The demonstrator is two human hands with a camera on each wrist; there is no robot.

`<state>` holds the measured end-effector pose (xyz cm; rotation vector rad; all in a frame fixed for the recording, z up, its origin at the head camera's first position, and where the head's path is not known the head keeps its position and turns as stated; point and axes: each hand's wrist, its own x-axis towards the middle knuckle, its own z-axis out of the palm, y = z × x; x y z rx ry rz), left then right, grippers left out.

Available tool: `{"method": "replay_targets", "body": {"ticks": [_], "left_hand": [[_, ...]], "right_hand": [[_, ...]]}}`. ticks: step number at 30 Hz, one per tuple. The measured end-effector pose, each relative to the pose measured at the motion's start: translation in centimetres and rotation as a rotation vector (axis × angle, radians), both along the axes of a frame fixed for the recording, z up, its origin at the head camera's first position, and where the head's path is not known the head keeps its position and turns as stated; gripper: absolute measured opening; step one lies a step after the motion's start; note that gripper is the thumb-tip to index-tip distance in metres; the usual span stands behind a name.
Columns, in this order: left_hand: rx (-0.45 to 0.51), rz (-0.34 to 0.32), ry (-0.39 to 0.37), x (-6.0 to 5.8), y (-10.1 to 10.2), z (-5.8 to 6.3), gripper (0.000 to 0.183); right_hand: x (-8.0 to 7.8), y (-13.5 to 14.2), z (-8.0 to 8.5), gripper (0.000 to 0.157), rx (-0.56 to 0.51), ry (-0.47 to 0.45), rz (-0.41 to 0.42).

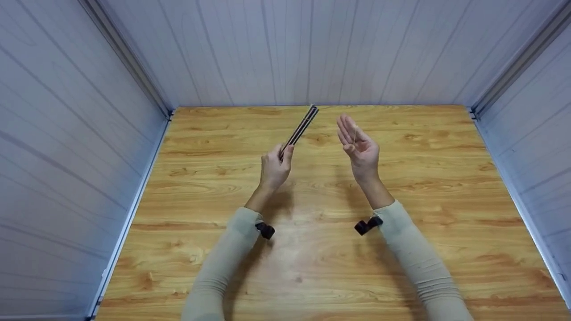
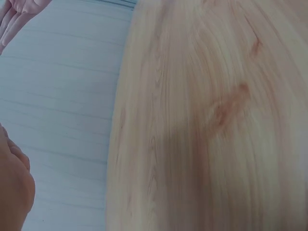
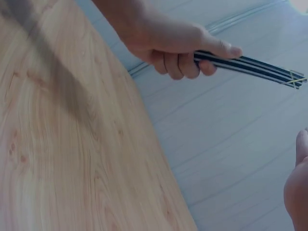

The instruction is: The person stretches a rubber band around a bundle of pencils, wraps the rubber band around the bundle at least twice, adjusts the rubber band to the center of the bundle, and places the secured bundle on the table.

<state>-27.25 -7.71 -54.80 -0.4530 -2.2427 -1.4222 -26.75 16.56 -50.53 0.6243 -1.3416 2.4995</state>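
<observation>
My left hand (image 1: 274, 168) grips the near end of a bundle of thin dark sticks with pale stripes (image 1: 302, 128), tilted up and to the right above the table. Around the bundle's far end, in the right wrist view, crosses a yellowish rubber band (image 3: 297, 80). To the right, my right hand (image 1: 365, 156) is raised, palm showing and fingers extended. A thin pale strand, seemingly another rubber band (image 1: 355, 134), runs between its thumb and fingers. The two hands are apart. In the left wrist view the bundle is out of sight.
A wood-grain tabletop (image 1: 308, 240) lies below both hands. Pale panelled walls enclose it at the back (image 1: 285, 53), left (image 1: 67, 147) and right (image 1: 531, 125). Black wrist-camera mounts (image 1: 266, 230) sit on both sleeves.
</observation>
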Motion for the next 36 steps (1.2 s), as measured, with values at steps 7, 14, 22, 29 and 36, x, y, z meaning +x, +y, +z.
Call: {"method": "replay_targets", "body": {"ticks": [7,14,22,29,36], "left_hand": [[-0.298,-0.053,0.253,-0.1,-1.9,0.8,0.077],[-0.581,-0.118,0.519,-1.0,-3.9,1.8,0.062],[-0.853,-0.2,0.546,-1.5,-4.7,3.5,0.06],[-0.931,-0.25,0.495,-1.7,-4.1,4.3,0.041],[-0.945,-0.315,0.469,-1.8,-3.2,4.3,0.04]], "right_hand": [[-0.6,0.5,-0.3,0.075,-0.001,0.025,0.068],[-0.7,1.0,-0.9,0.051,0.098,0.028,0.105],[-0.5,1.2,-0.9,0.058,0.54,0.136,0.007],[-0.8,1.3,-1.2,0.047,0.683,0.184,-0.022],[-0.8,1.0,-0.8,0.041,0.756,0.223,0.029]]}}
